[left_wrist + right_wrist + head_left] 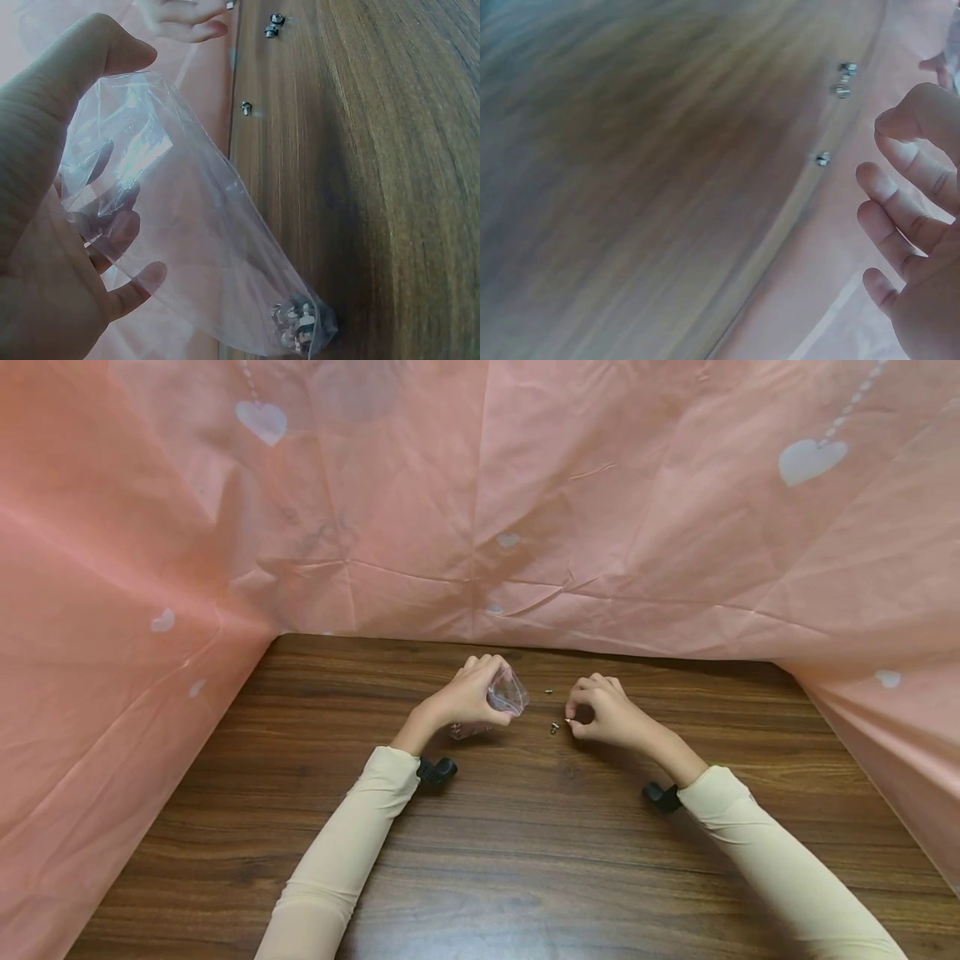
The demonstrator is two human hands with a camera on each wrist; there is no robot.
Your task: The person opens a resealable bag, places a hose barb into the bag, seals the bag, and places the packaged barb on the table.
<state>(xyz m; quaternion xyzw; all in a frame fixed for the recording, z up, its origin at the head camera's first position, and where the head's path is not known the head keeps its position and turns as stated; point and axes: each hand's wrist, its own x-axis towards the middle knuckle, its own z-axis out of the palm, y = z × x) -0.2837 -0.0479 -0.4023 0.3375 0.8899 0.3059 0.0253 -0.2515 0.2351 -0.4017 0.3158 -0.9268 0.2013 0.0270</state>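
Observation:
My left hand holds a clear plastic bag by its mouth, thumb on one side and fingers on the other, so the mouth gapes. Several small metal screws lie bunched in the bag's bottom corner. Right of the bag, my right hand pinches a small screw between thumb and forefinger; in the right wrist view the fingertips hide it. Two loose screws lie close together on the table near those fingertips. Another single screw sits apart, farther back between the hands.
The dark wood-grain table extends under both arms. Pink cloth with pale hearts hangs along its back edge and both sides. A black wrist camera is strapped to the left wrist, another camera to the right.

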